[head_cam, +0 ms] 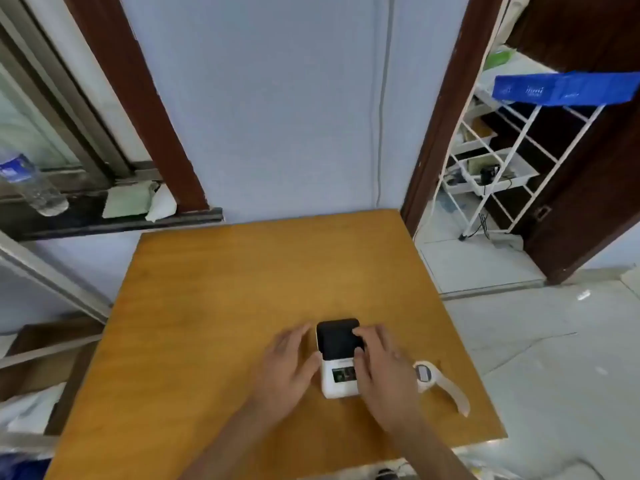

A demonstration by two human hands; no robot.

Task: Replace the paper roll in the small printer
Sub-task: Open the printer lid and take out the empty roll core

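While both hands flank the printer [338, 358], left hand [289, 370] open bracing, right hand [380, 367] loosely gripping the black lid [336, 338], lift gently; paper roll [423, 375] waits right of it.

You get soft, even daylight with faint shadows under both hands [332, 368]. The whole view is slightly blurred, and the door frames [440, 126] bow outward toward the edges.
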